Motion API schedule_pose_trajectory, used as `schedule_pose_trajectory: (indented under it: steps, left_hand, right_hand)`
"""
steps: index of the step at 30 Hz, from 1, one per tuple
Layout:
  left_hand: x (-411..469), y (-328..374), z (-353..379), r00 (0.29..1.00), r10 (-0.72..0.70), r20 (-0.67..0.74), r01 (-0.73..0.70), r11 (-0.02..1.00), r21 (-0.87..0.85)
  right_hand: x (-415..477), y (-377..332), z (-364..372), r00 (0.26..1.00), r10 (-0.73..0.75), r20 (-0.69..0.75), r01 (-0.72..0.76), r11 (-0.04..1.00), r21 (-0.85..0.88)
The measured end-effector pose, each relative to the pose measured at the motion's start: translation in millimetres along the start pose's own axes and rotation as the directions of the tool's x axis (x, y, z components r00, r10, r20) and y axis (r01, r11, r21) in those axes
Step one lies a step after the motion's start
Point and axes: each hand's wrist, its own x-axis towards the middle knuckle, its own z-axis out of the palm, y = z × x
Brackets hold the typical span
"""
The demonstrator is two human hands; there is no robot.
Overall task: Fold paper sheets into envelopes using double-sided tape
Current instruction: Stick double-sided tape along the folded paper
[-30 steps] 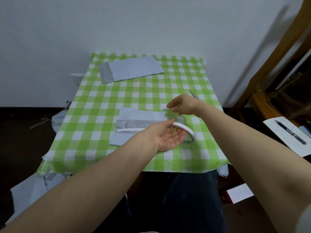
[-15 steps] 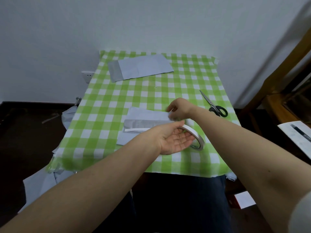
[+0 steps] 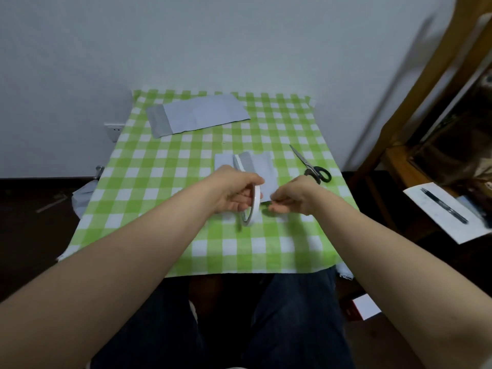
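Over tablecloth (image 3: 159, 182), L hand (image 3: 235, 191) now grips raised tape roll (image 3: 255, 206); R hand (image 3: 291, 197) grasp unclear.

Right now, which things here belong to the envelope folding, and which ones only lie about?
For the job: tape roll in the left hand; half-folded sheet; folded sheet at the far edge; scissors, probably.
Lying about: pen on white paper; wall socket; small box on the floor.
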Motion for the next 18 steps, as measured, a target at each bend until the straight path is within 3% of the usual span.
schedule_pose_trajectory:
  steps: [3, 8, 11, 13, 15, 18]
  left_hand:
    - [0.4, 1.5, -11.9, 1.0, 0.0, -0.021, 0.002, 0.996, 0.092]
    - [-5.1, 1.8, -29.2, 0.999, -0.047, -0.012, 0.049, 0.977, 0.209]
    - [-7.3, -0.9, -34.1, 0.997, -0.079, 0.01, 0.075, 0.974, 0.213]
    - [-4.4, -2.2, -36.6, 0.996, -0.093, 0.011, 0.089, 0.977, 0.195]
    - [-2.5, -2.8, -38.4, 0.995, -0.096, 0.008, 0.093, 0.979, 0.18]
    - [-1.9, -3.0, -39.1, 0.994, -0.105, 0.021, 0.101, 0.983, 0.152]
  right_hand:
    - [-12.5, 3.9, 4.8, 0.996, 0.035, 0.08, -0.012, 0.963, -0.27]
    - [-29.7, -6.2, 7.3, 0.973, 0.089, 0.211, 0.023, 0.879, -0.477]
    - [-16.5, -9.3, -14.7, 0.989, -0.144, 0.039, 0.144, 0.859, -0.492]
    - [4.4, -10.7, -34.1, 0.925, -0.335, -0.179, 0.197, 0.827, -0.527]
    - [21.2, -8.5, -50.0, 0.863, -0.415, -0.289, 0.124, 0.728, -0.674]
    - [34.9, -0.7, -63.4, 0.841, -0.418, -0.343, -0.051, 0.57, -0.82]
